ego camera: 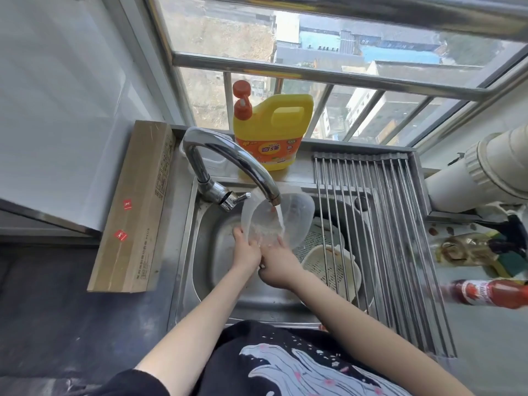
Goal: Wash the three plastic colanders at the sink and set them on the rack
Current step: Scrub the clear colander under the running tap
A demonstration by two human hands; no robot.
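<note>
Far left of the frame there's a long cardboard box (134, 207) leaning along the sink edge, and just right of it the chrome faucet (228, 170) is running water down into the steel sink (205, 252). Behind it, upper middle, a yellow detergent jug (271, 130) is sitting on the ledge by the window. Dead center, the clear colander (297, 218) is being held tilted under the stream: the left hand (245, 250) is gripping its near rim with fingers curled on it, and the right hand (278, 265) is lying flat-fingered against the lower edge, rubbing or steadying, can't really tell which. Right of that, a cream colander (328, 267) and a greenish one (320, 238) are sitting in the basin under the roll-up rack (400, 238). Far right, a red sauce bottle (491, 292) is lying on the desk.
</note>
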